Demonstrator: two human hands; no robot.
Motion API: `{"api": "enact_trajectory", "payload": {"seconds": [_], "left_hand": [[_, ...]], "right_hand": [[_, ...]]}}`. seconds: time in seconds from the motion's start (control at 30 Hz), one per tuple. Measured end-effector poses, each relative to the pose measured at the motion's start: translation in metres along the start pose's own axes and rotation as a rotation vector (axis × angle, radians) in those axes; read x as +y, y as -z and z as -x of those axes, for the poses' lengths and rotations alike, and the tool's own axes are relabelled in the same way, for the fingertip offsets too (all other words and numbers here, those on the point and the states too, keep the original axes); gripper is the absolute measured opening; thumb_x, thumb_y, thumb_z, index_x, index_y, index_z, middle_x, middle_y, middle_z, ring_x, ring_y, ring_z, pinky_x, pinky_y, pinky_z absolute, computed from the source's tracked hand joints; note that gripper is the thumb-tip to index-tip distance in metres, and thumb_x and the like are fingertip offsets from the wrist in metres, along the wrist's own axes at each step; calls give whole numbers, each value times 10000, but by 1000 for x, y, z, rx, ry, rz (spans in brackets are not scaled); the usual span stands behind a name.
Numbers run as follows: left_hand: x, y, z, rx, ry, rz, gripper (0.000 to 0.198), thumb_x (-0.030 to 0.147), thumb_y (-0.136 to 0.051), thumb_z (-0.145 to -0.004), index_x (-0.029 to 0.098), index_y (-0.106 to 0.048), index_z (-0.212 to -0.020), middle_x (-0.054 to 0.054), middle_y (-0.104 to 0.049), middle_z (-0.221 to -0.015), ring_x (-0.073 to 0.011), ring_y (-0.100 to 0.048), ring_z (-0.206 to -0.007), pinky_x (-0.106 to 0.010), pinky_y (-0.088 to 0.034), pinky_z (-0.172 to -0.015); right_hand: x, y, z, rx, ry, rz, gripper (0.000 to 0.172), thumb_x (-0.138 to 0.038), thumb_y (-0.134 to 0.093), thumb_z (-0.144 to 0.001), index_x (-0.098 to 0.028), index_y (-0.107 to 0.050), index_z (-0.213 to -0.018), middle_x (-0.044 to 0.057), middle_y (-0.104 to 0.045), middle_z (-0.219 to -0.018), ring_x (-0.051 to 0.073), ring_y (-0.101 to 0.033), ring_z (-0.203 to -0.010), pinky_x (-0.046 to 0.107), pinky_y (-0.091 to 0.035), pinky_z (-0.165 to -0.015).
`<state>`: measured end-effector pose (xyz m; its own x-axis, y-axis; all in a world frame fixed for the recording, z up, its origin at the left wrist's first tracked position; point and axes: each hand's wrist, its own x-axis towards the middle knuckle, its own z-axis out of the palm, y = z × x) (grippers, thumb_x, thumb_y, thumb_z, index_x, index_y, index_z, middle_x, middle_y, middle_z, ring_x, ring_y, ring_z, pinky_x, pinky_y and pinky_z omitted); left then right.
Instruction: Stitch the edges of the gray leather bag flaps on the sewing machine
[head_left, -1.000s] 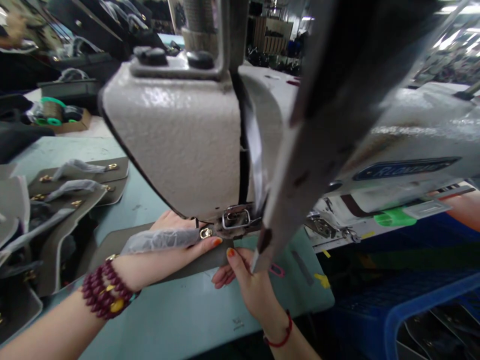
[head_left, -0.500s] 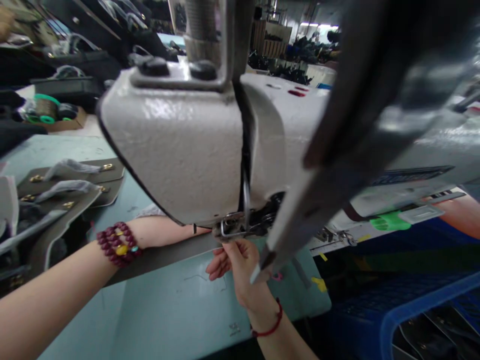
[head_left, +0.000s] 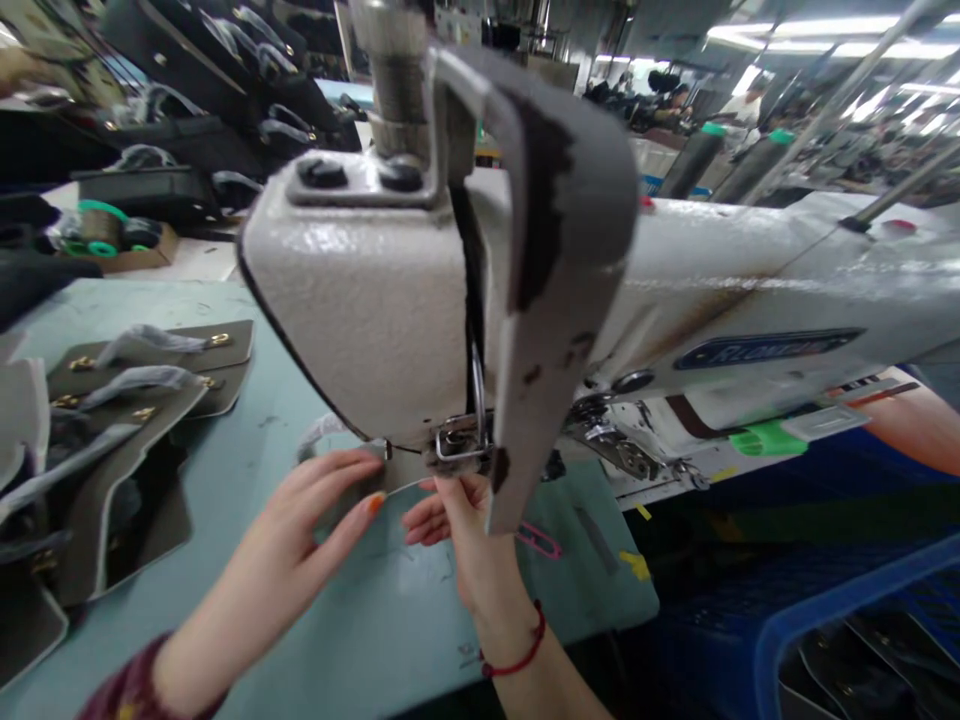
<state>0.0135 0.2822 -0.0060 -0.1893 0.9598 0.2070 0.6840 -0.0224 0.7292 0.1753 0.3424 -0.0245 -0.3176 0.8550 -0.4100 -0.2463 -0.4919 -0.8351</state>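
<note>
Under the head of a white sewing machine (head_left: 360,300) lies a dark grey-brown bag panel (head_left: 401,467), with a plastic-wrapped handle (head_left: 319,432) on its far side. My left hand (head_left: 311,520) rests on the panel left of the needle area, fingers stretched out and thumb apart. My right hand (head_left: 469,525) is just in front of the presser foot (head_left: 457,455). Its thumb and forefinger close on the panel's near edge, and the other fingers are loosely bent. The forefinger's tip and the needle are hidden.
More bag panels (head_left: 127,440) with wrapped handles lie at left on the pale green table (head_left: 337,640). A worn metal lever (head_left: 555,250) hangs in front of the machine. Thread spools (head_left: 101,225) stand behind left. A blue crate (head_left: 772,640) is at lower right.
My left hand has drawn back to the left from behind the machine head. The panel's long strip no longer shows along the left arm. My right hand stays by the presser foot.
</note>
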Motion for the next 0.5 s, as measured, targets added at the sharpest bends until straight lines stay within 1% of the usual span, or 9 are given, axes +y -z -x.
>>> {"api": "enact_trajectory", "payload": {"seconds": [0.03,0.07,0.13,0.2,0.27,0.3,0.33,0.4,0.5], "left_hand": [[-1,-7,21,85,51,41,241,437,-628,-841,253,-707,-976,-83,-669,-1067,-281,-605,-1019,-386,-486,-877],[0,-16,38,94,123,150,175,411,-637,-852,251,-690,-898,-62,-655,-958,-242,-608,-913,-336,-493,-794],[3,-39,56,-68,353,528,248,459,-587,-893,229,-679,-903,-54,-634,-870,-195,-586,-772,-292,-486,-686],[10,-61,49,-161,559,982,391,571,-555,-886,207,-679,-958,-53,-624,-844,-167,-556,-704,-278,-487,-649],[17,-75,26,-223,670,1341,517,678,-577,-821,183,-681,-931,-28,-592,-734,-133,-498,-591,-263,-477,-587],[21,-78,12,-249,706,1447,552,709,-614,-772,167,-678,-861,-12,-562,-666,-116,-460,-543,-248,-458,-546],[24,-78,-1,-249,731,1495,559,713,-663,-725,156,-660,-772,8,-520,-601,-100,-417,-504,-227,-427,-503],[28,-74,-20,-184,769,1466,530,642,-770,-656,149,-583,-607,37,-446,-528,-74,-351,-472,-189,-354,-442],[30,-66,-29,-34,807,1296,471,454,-873,-587,144,-527,-511,56,-417,-510,-52,-333,-482,-156,-339,-446]], "right_hand": [[1,1,0,-6,8,7,518,-609,-615,-827,-98,-692,-802,84,-719,-598,113,-641,-436,142,-413,-410],[1,1,0,-16,21,18,509,-601,-616,-833,-99,-695,-809,82,-720,-602,114,-644,-443,142,-420,-415],[2,4,3,-34,51,43,480,-578,-620,-847,-104,-701,-839,71,-718,-604,113,-639,-444,152,-449,-431],[2,8,8,-68,72,76,455,-558,-621,-857,-110,-703,-870,59,-713,-604,113,-626,-437,165,-470,-441],[2,15,15,-98,77,119,448,-549,-612,-869,-111,-705,-890,54,-708,-600,106,-617,-433,162,-468,-449],[2,18,19,-106,76,143,452,-549,-606,-875,-108,-706,-890,55,-705,-596,102,-617,-436,156,-462,-452],[3,21,23,-108,72,167,459,-552,-600,-880,-105,-706,-882,57,-704,-593,99,-619,-440,149,-454,-457],[6,28,30,-88,57,203,473,-564,-597,-880,-103,-702,-869,63,-703,-590,99,-627,-452,143,-443,-464],[13,33,37,-79,36,222,489,-583,-598,-873,-103,-691,-872,77,-711,-610,114,-640,-473,155,-439,-468]]}}
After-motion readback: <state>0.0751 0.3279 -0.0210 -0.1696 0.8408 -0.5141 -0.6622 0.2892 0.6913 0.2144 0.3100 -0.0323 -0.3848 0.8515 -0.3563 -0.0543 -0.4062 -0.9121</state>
